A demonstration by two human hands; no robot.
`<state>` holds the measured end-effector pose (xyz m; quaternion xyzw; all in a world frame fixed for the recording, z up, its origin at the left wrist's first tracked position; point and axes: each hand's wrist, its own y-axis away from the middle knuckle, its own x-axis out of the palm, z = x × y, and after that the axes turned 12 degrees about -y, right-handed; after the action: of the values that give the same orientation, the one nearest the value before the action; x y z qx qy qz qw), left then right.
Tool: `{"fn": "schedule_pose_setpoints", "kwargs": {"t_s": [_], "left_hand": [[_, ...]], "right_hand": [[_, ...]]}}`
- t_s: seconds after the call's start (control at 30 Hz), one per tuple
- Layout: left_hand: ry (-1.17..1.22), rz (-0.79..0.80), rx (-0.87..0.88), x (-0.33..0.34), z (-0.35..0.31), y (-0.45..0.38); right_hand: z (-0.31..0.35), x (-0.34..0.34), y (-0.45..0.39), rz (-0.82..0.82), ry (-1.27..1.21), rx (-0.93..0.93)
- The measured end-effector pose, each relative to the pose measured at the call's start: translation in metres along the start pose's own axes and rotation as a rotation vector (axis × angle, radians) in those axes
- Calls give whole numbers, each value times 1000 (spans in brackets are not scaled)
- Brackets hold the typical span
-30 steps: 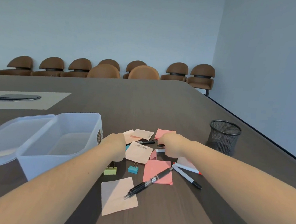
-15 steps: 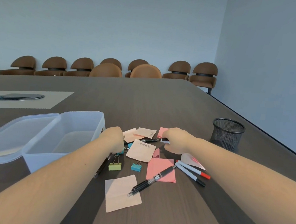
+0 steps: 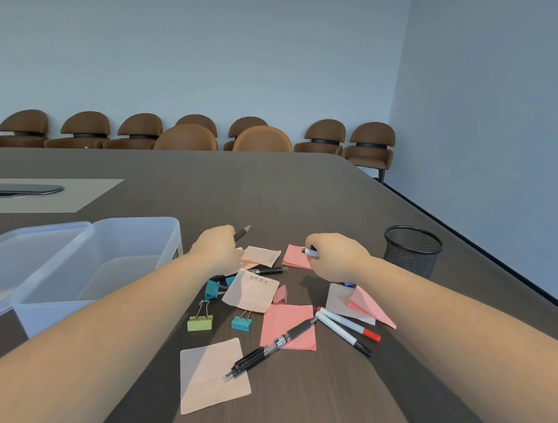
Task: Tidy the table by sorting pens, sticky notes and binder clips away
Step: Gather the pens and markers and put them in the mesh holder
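My left hand (image 3: 219,248) is closed around a black pen (image 3: 242,232) whose tip sticks out past my fingers. My right hand (image 3: 334,255) grips a white marker (image 3: 310,252) above a pink sticky pad (image 3: 296,257). On the table lie beige notes (image 3: 251,289), pink notes (image 3: 289,326), a black pen (image 3: 270,347), a red-capped marker (image 3: 350,324) and a black-capped marker (image 3: 344,333). Another black pen (image 3: 266,271) lies between my hands. A green binder clip (image 3: 200,320) and two blue clips (image 3: 242,322) sit near my left forearm.
A clear plastic box (image 3: 100,261) with its lid (image 3: 0,264) beside it stands at the left. A black mesh cup (image 3: 411,251) stands at the right, close to the table edge. Brown chairs (image 3: 189,136) line the far wall. A dark flat object (image 3: 15,188) lies far left.
Both hands have lifted off the pile, the left one now holding a black pen, the right one a white marker. The camera has tilted up slightly.
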<state>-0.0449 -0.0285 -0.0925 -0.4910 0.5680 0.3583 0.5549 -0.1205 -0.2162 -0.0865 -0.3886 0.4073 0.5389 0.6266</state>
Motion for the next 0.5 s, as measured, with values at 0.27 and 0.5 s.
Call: {"fn": "schedule_pose_setpoints", "kwargs": {"t_s": [0.27,0.5], "left_hand": [[-181,216,86,20,-29,-14],[-371,226,121,36,-35,-14]], "right_hand": [[-4,-4,0,159,116,137],[5,-15,15,557,149,272]]}}
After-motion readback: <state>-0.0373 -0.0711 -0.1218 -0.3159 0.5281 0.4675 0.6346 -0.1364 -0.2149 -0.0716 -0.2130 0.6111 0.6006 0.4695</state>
